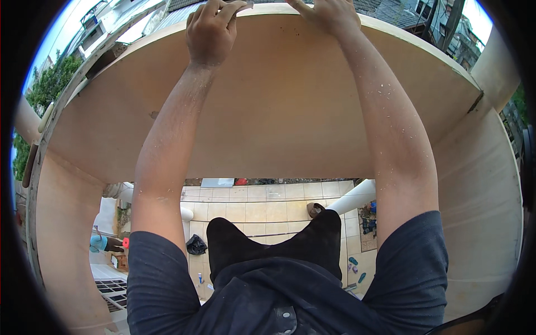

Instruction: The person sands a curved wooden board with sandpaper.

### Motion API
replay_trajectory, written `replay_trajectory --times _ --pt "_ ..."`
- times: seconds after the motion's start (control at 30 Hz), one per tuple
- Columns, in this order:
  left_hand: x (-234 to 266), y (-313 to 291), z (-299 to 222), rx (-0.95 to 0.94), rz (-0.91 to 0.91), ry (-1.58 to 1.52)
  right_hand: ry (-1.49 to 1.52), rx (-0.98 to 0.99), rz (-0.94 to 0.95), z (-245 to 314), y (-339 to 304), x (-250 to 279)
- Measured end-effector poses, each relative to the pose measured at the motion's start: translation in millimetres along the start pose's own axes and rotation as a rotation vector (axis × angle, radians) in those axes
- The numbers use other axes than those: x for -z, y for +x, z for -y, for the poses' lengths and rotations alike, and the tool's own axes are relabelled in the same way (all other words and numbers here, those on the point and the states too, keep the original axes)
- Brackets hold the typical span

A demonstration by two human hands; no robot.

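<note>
Both my arms reach forward to the top edge of a beige plastered wall panel (279,95). My left hand (212,32) is closed at that edge, left of the middle. A small thin piece (245,5) shows beside its fingers, cut off by the picture's top, and its kind is unclear. My right hand (330,15) rests on the edge farther right, with its thumb stretched toward the left. Its other fingers are partly out of the picture. White specks dot both forearms.
Beige side walls (474,212) flank me. Far below lies a tiled floor (262,212) with a black bag (196,244), sandals (353,261) and white columns (357,195). A person in a light blue top (99,242) is at the lower left. Roofs (385,14) appear beyond the edge.
</note>
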State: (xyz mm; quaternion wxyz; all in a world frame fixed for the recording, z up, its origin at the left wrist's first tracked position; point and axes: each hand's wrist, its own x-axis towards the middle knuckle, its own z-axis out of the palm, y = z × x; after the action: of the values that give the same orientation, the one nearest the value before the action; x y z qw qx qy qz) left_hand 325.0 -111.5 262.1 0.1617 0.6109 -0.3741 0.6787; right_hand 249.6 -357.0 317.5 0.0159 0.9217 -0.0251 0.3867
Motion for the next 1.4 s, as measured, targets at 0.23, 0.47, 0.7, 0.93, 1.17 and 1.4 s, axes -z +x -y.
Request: replay_trajectory --times 0.23,0.47,0.7,0.93,1.17,1.4 --pt "6.5 -113.6 -47.2 -0.065 0.237 -0.137 -0.009 0.027 0.002 2.6 -3.2 0.0" --pt "8.6 -76.9 -39.0 -0.020 0.195 -0.094 -0.011 0.042 -0.033 -2.9 -0.7 -7.8" --pt "-4.9 -33.3 -18.7 -0.024 0.108 -0.069 -0.018 0.024 -0.044 -8.7 0.0 -8.6" --pt "25.5 -195.8 -70.2 -0.117 0.460 -0.241 -0.030 0.022 0.025 0.6 -0.7 1.8" --pt "10.1 -110.1 -28.3 -0.154 0.278 -0.111 -0.018 -0.002 0.034 -1.4 -4.8 -7.5" --pt "5.3 -40.8 -15.7 0.020 0.045 -0.058 -0.025 0.009 -0.040 -5.9 0.4 -3.4"
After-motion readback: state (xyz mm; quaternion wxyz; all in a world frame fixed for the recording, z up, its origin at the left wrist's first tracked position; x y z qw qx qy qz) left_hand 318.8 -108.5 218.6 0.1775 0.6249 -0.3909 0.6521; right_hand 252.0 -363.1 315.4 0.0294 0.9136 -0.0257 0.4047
